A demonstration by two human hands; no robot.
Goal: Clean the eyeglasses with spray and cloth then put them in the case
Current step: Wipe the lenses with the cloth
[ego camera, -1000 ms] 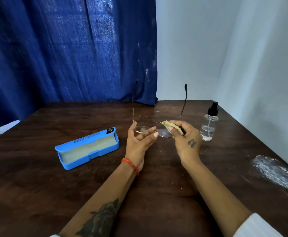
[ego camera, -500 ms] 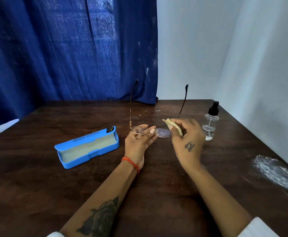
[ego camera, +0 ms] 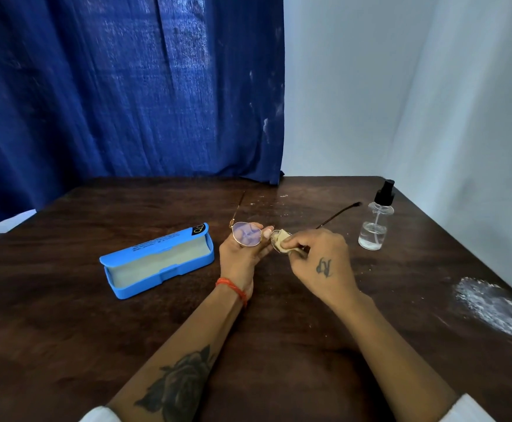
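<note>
The right hand (ego camera: 321, 257) pinches a small folded beige cloth (ego camera: 282, 240) between thumb and fingers, closed around one lens of the eyeglasses (ego camera: 248, 234). The cloth looks wrapped over both faces of that lens, which would let a single rub clean front and back together. The left hand (ego camera: 242, 251) grips the eyeglasses at the other lens and the bridge, fingers curled under the rim and thumb on top, so the frame stays steady against the rubbing. That lens is bare and faces up toward the camera. Both hands hold the eyeglasses just above the tabletop (ego camera: 66, 330), roughly at its middle, with the two thin arms unfolded and pointing away from the person, clear of the fingers.

The spray bottle (ego camera: 375, 222) stands upright, to the right of the hands and apart from them, its black pump on and a little clear liquid inside; it sits within reach of the right hand should more spray be wanted. The blue case (ego camera: 157, 260) lies open to the left, its pale lining facing the person, ready to take the eyeglasses. By my reading the wiping step is in hand and casing is not yet done. A white powdery patch (ego camera: 495, 306) marks the tabletop at far right.
</note>
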